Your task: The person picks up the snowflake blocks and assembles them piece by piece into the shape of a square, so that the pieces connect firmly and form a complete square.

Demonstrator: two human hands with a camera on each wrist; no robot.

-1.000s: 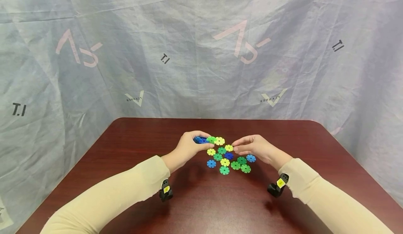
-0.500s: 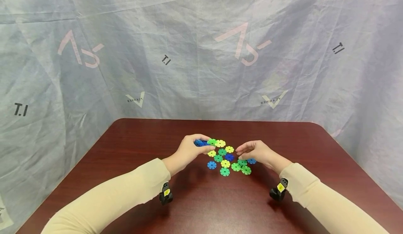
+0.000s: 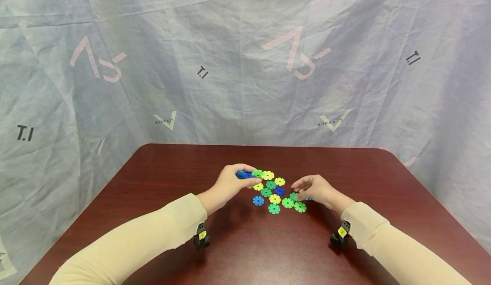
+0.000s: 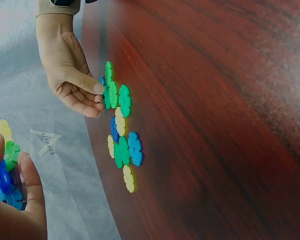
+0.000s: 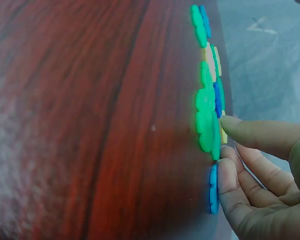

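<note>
My left hand [image 3: 229, 182] grips a chain of joined notched plastic discs just above the table: two blue ones, a green disc [image 3: 258, 173] and a yellow disc [image 3: 268, 175] at its free end. Part of the blue discs [image 4: 4, 177] lies behind the thumb and fingers. My right hand [image 3: 317, 190] is low at the right side of the loose discs, fingers bent and thumb apart from the index finger. Its fingertips are by a green disc [image 3: 293, 196] and a light blue disc [image 5: 213, 189]; whether they touch is hard to tell. Nothing is seen held between them.
Several loose discs lie flat between the hands, among them a light blue disc [image 3: 258, 201], a dark blue disc [image 3: 279, 191], a yellow disc [image 3: 275, 199] and a green disc [image 3: 300, 207]. The dark red table [image 3: 245, 251] ends at a grey cloth backdrop [image 3: 238, 84].
My right hand has moved from beside the yellow disc rightward and toward me, now partly covering the light blue disc. The left hand keeps its hold on the chain, almost unmoved.
</note>
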